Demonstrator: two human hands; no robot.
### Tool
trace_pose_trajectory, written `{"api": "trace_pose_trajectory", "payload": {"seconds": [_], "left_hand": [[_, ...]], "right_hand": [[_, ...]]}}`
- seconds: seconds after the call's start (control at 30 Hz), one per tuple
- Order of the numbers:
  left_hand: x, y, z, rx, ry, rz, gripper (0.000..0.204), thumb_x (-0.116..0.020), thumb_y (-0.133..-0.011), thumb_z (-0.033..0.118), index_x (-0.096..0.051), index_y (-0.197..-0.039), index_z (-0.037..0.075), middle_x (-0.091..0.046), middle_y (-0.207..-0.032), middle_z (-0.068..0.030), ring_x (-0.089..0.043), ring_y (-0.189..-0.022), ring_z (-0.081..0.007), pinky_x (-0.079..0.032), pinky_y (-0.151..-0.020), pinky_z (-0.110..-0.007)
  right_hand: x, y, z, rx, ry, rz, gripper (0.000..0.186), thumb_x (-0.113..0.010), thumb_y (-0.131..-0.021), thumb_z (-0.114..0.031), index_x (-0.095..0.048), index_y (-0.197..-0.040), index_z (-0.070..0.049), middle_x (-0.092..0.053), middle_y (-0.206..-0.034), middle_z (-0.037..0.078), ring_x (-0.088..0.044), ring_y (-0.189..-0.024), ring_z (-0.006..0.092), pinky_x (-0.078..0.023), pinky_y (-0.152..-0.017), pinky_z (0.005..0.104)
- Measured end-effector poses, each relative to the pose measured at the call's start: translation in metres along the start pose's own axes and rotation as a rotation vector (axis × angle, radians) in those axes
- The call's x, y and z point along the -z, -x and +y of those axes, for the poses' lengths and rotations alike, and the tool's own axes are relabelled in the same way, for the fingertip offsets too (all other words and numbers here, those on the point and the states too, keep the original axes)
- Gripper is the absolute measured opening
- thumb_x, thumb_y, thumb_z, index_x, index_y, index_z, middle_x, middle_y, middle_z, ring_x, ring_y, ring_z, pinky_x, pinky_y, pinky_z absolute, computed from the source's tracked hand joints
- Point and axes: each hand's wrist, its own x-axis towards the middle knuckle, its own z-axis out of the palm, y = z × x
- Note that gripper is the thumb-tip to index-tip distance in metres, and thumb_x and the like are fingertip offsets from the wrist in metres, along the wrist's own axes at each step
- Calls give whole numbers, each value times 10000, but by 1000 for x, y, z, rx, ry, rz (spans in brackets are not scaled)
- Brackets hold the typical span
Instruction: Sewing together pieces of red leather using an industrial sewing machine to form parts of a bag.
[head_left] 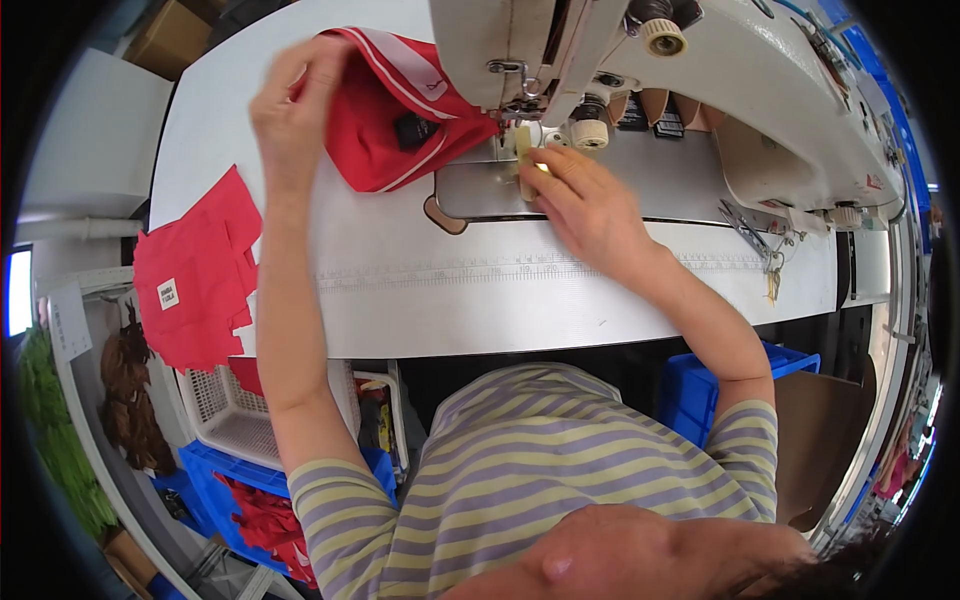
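My left hand (290,105) grips the upper left edge of a red fabric piece (370,150) with white piping, a pale patch and a dark tag, lifting it beside a sewing machine (680,50). The fabric's right end lies by the needle area. My right hand (590,200) is closed on a small pale-yellow tool (527,180), held upright just right of the fabric, over the steel plate (470,190) in front of the presser foot. The tool's exact kind is hard to make out.
A stack of red cut pieces (190,320) lies left on the white table (600,320). Metal snips (745,230) lie at the right. Below are a white basket (215,420), a blue bin of red fabric (220,500) and another blue bin (690,390).
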Motion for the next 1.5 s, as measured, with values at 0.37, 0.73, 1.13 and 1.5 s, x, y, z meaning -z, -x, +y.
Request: {"api": "trace_pose_trajectory", "payload": {"seconds": [0.37, 0.73, 1.13, 1.5], "left_hand": [[106, 90, -26, 530, -194, -46, 359, -688, -831, 131, -638, -1147, -31, -684, -947, -77, -570, -879, -80, -480, -784, -244], [122, 218, 55, 419, 230, -11, 401, -519, -825, -113, -569, -1220, -70, -505, -1336, -212, -539, -1196, -261, -421, -1019, -351], [175, 188, 52, 601, 154, 246, 200, -640, -879, 61, -624, -1063, -17, -626, -897, -32, -571, -841, -94, -431, -808, -222], [95, 241, 109, -74, -569, -426, 390, -628, -767, 94, -624, -1156, 68, -611, -1199, -91, -582, -1021, -256, -484, -829, -384]], "right_hand": [[-39, -15, -87, 290, -204, -142, 542, -675, -806, -310, -528, -1205, 26, -524, -1271, 198, -476, -1215, 342, -398, -1008, 418], [-10, 12, -92, -39, -435, 84, 493, -732, -689, -28, -515, -1132, -41, -560, -1073, 142, -592, -929, 312, -488, -777, 385], [30, -15, -52, -466, -1153, -129, 122, -606, -901, -77, -644, -912, 39, -660, -770, 55, -640, -716, 106, -512, -663, 243], [-12, -5, -41, -553, -1046, -136, 249, -588, -938, -173, -629, -1117, -4, -642, -799, -10, -539, -685, 31, -416, -621, 160]]}}
